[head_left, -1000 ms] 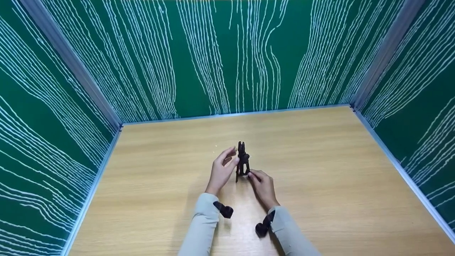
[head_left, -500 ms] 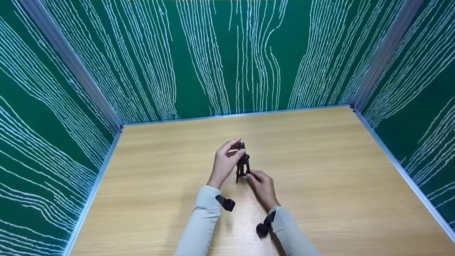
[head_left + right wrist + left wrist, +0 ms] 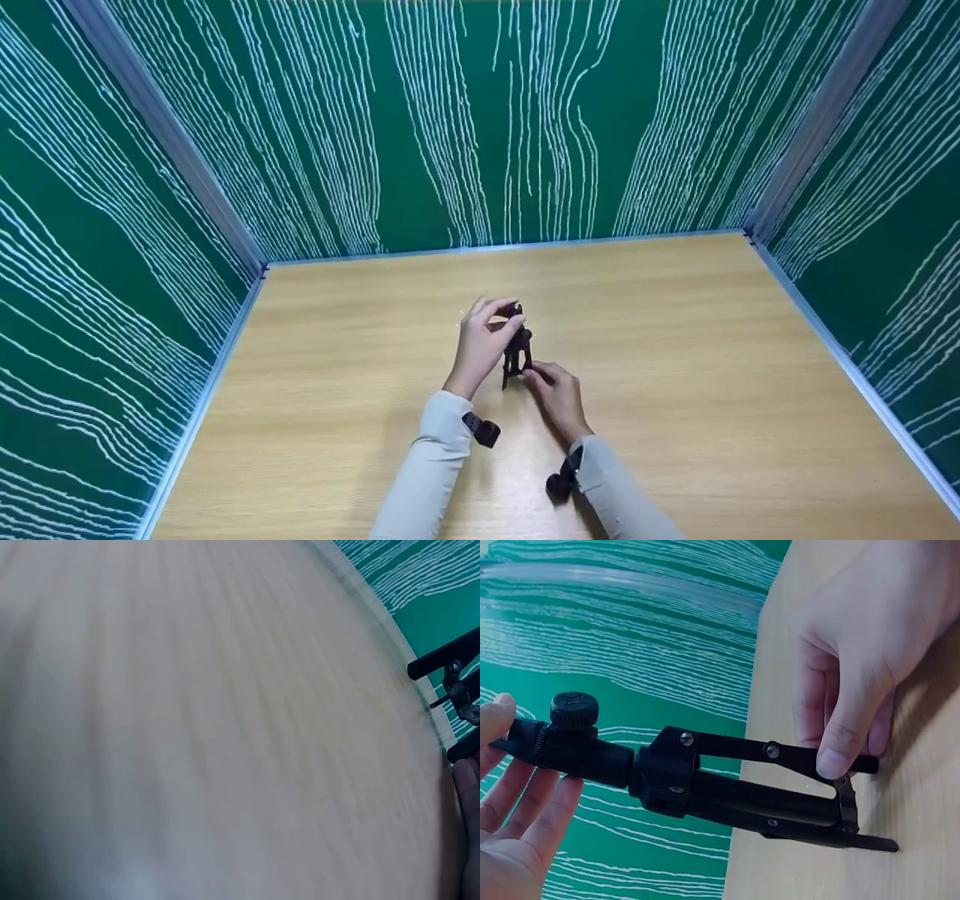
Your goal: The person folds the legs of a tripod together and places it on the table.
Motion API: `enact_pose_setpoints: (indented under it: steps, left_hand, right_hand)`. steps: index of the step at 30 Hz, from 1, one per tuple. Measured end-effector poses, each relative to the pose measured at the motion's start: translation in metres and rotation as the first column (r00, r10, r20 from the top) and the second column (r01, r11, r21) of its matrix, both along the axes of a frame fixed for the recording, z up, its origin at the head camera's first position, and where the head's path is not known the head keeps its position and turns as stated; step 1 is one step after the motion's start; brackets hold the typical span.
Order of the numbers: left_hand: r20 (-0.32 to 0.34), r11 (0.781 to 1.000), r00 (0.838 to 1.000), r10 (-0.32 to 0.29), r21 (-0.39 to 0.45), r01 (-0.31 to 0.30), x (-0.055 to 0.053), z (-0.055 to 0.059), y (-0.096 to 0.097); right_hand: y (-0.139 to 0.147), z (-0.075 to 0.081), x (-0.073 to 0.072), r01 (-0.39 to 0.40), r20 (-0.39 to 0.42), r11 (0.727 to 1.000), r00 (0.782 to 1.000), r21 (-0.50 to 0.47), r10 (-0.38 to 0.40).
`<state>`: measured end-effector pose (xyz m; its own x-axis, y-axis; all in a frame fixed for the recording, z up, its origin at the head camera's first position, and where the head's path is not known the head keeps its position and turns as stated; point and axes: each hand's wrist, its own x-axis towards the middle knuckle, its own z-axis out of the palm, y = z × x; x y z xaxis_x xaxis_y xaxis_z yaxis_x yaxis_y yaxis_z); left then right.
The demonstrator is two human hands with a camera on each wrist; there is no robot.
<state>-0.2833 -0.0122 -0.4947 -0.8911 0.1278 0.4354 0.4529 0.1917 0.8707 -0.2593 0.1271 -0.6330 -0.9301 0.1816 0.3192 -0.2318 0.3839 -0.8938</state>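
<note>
A small black tabletop tripod (image 3: 517, 343) stands on the wooden table with its legs spread. At its upper end my left hand (image 3: 481, 341) grips the neck between thumb and fingers, just above a round knob (image 3: 574, 711) in the left wrist view. My right hand (image 3: 559, 396) pinches the foot of one leg (image 3: 802, 759) with thumb and forefinger, low over the table. Braces join the legs to a centre column (image 3: 769, 799). The right wrist view catches only leg ends (image 3: 450, 654) and part of a finger (image 3: 469, 791) at its right edge.
The pale wooden table (image 3: 675, 337) spreads around both hands. Green walls (image 3: 420, 150) with wavy white lines close it in at the back and sides, with grey posts (image 3: 810, 127) at the corners. Each wrist wears a black camera (image 3: 486, 433).
My left hand has risen from beside the tripod to its top and taken hold there. My right hand keeps its pinch on the leg. The head view has shifted slightly.
</note>
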Motion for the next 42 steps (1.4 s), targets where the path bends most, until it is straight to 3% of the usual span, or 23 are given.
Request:
enact_pose_setpoints:
  steps: [8,15,23,27,30,32,35,39,42]
  left_hand:
    - [0.000,0.999,1.000,-0.002,-0.054,0.002,0.000,0.006,-0.002]
    - [0.032,0.999,0.999,0.011,-0.052,-0.010,0.001,0.008,-0.006]
    - [0.019,0.998,0.998,0.065,0.003,-0.066,-0.002,0.009,-0.017]
    - [0.037,0.997,0.997,0.074,0.019,-0.075,0.008,0.017,-0.024]
    - [0.078,0.996,0.995,0.066,0.061,-0.070,0.008,0.007,-0.029]
    - [0.112,0.992,0.992,0.056,0.103,-0.067,0.002,-0.008,-0.033]
    - [0.149,0.989,0.987,0.051,0.127,-0.071,-0.003,-0.025,-0.038]
    - [0.164,0.996,0.983,0.079,0.024,-0.084,-0.004,-0.038,-0.045]
    - [0.149,0.993,0.984,0.096,-0.079,-0.085,-0.005,-0.049,-0.050]
  right_hand:
    - [0.004,0.007,-0.002,-0.045,-0.065,0.993,0.997,0.106,0.052]
    - [0.014,0.011,-0.004,-0.021,-0.175,0.975,0.983,0.221,0.061]
    - [0.035,0.029,-0.012,0.013,-0.281,0.936,0.955,0.352,0.093]
    - [0.048,0.039,-0.014,0.032,-0.325,0.903,0.938,0.429,0.121]
    - [0.058,0.043,-0.015,0.041,-0.346,0.866,0.925,0.499,0.156]
    - [0.064,0.045,-0.016,0.036,-0.342,0.840,0.922,0.541,0.181]
    - [0.073,0.051,-0.016,0.001,-0.292,0.805,0.932,0.593,0.214]
    - [0.081,0.059,-0.019,-0.041,-0.235,0.745,0.936,0.666,0.262]
    - [0.086,0.064,-0.023,-0.049,-0.220,0.673,0.925,0.738,0.310]
